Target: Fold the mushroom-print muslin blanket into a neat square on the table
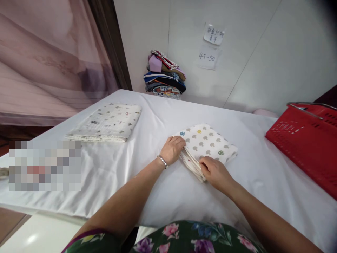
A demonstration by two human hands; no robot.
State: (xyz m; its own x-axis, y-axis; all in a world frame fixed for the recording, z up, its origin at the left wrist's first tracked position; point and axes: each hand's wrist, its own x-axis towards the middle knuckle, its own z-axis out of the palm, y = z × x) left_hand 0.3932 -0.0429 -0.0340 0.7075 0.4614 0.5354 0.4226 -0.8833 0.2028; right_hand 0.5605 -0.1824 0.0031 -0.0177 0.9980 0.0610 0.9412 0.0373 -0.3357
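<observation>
Visibly many-layered mushroom-print cloth [210, 141] on glossy, rippled tablecloth [155, 196]

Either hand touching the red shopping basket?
No, the left hand and right hand are both on the mushroom-print cloth, apart from the red shopping basket.

Indoor work area with a shop-like look; whether shop or home cannot be told.
The wall [276, 63] is plain pale panels with visible seams, bearing 2 handwritten notes [207, 58], the lower reading "45-50". A red basket [308, 137] of the shopping sort stands on a table [258, 158] draped in white, where a mushroom-print cloth [210, 142] and another cloth [110, 123] lie folded. Fabrics [165, 79] are piled beyond its far edge; a pink curtain [52, 63] hangs at left.
</observation>
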